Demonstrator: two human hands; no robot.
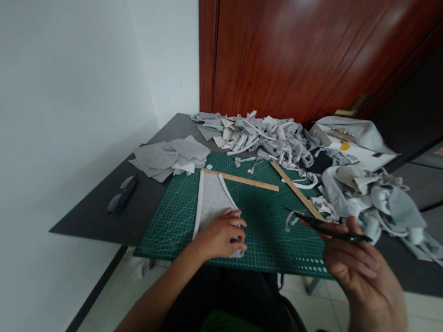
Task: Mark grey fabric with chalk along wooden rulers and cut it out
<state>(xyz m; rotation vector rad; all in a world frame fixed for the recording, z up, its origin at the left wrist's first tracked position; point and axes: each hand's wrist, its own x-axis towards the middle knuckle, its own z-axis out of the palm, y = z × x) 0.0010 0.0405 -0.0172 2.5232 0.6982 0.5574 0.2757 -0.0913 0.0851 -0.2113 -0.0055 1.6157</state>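
Note:
My left hand (pixel 224 234) rests on a grey fabric piece (pixel 213 200) with pale bound edges, its fingers spread and bent over the right side. That piece lies on a green cutting mat (pixel 266 229), its narrow top end touching a wooden ruler (pixel 249 182). Above the right part of the mat, my right hand (pixel 358 261) grips dark scissors (pixel 334 231), the blades pointing left. A thin pale strip (pixel 289 221) hangs by the blade tips; whether the blades pinch it I cannot tell.
A second wooden ruler (pixel 296 190) lies slanted on the mat. Grey fabric pieces (pixel 166 157) are stacked at left, near eyeglasses (pixel 123 193). Scraps (pixel 265 136) heap along the back, with more fabric (pixel 373 199) at right and a white box (pixel 352 143) behind. A wall stands left, a wooden door (pixel 298 52) behind.

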